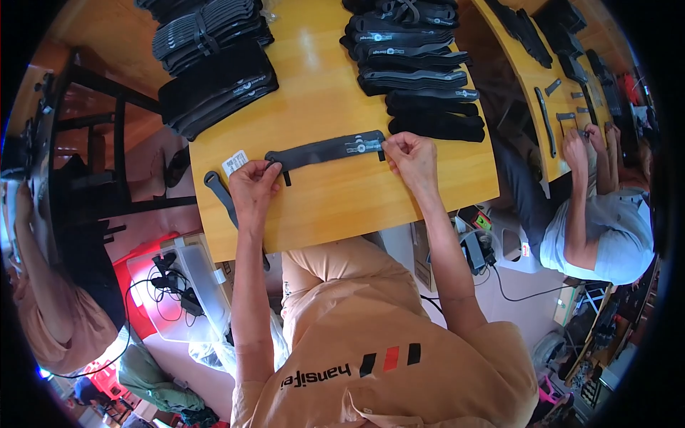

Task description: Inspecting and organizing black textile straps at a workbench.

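Observation:
A dark grey strap (325, 151) with pale printing near its right end is stretched flat just over the yellow wooden table (335, 203). My left hand (253, 187) is closed in a pinch on its left end, which has a rounded tip with a hole. The other end is pinched between the thumb and fingers of my right hand (412, 160). Short black tabs hang below the strap near both ends. Beside my left hand lies another grey strap (221, 194) with a looped end, partly hidden under my forearm. A white printed label (235, 162) lies just behind that hand.
Bundled dark straps (208, 39) and a black stack (217, 85) stand at the far left of the table. Several folded bundles (410, 71) line its far right. Co-workers sit at both sides, one at another table (531, 78). A clear bin (187, 299) with cables stands below left.

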Demonstrator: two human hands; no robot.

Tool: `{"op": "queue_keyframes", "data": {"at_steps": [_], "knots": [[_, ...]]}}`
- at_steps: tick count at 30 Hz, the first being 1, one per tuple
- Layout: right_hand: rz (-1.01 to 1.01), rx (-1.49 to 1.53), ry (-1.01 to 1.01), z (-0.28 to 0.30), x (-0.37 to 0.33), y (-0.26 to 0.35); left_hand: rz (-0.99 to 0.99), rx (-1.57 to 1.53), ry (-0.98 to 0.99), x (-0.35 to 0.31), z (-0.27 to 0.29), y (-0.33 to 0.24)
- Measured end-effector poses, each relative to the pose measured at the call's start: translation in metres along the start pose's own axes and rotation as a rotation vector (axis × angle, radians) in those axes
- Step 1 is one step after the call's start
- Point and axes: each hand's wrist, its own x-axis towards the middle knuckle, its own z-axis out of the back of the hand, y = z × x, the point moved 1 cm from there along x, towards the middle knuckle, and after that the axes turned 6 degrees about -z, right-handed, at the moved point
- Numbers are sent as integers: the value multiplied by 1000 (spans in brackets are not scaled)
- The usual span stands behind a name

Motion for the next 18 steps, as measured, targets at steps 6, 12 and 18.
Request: {"op": "queue_keyframes", "data": {"at_steps": [6, 12, 18], "knots": [[57, -45, 13, -1, 6, -10, 7, -10, -10, 1, 1, -1], [6, -10, -16, -1, 5, -4, 14, -26, 13, 3, 1, 0], [58, -65, 18, -1, 8, -11, 8, -16, -2, 4, 1, 2]]}}
